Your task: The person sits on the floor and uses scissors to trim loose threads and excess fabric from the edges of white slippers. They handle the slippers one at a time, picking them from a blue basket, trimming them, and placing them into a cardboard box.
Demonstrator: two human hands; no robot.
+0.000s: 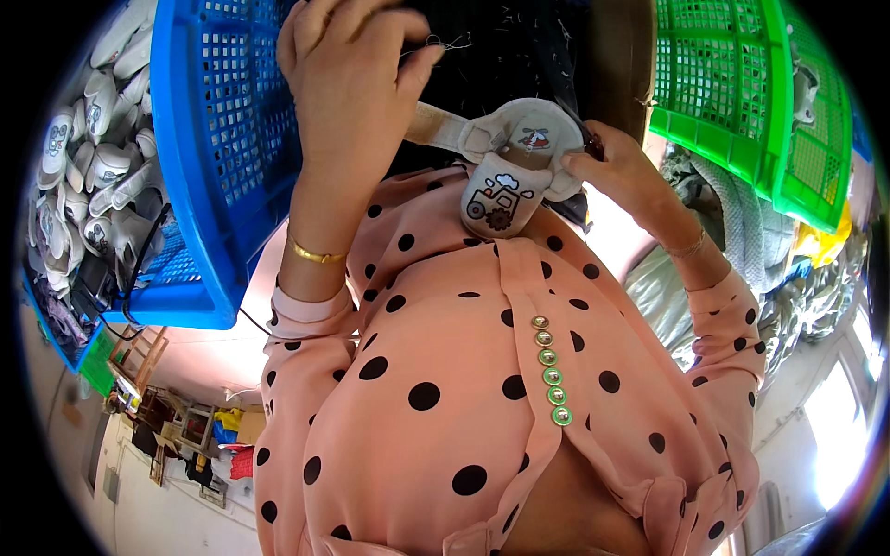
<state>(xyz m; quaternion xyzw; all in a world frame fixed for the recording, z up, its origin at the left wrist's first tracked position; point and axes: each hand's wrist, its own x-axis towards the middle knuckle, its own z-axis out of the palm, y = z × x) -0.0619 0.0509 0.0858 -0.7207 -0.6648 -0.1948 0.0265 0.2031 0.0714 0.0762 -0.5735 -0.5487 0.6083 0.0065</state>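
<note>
Left hand [352, 83] pinched a barely visible thread [445, 42]; right hand [616, 167], fingers clamped, held a small shoe [510, 176]. Blue basket [213, 139] held similar shoes [93, 157]; green basket [732, 93] contents unclear.

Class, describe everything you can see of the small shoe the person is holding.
The small shoe is a beige, soft fabric child's shoe with two cartoon patches, a tractor on the toe and a helicopter on the flap. Its strap sticks out open toward the left hand, which pinches a thread above it. The right hand grips its side. It is held toe-down against the polka-dot blouse.
</note>
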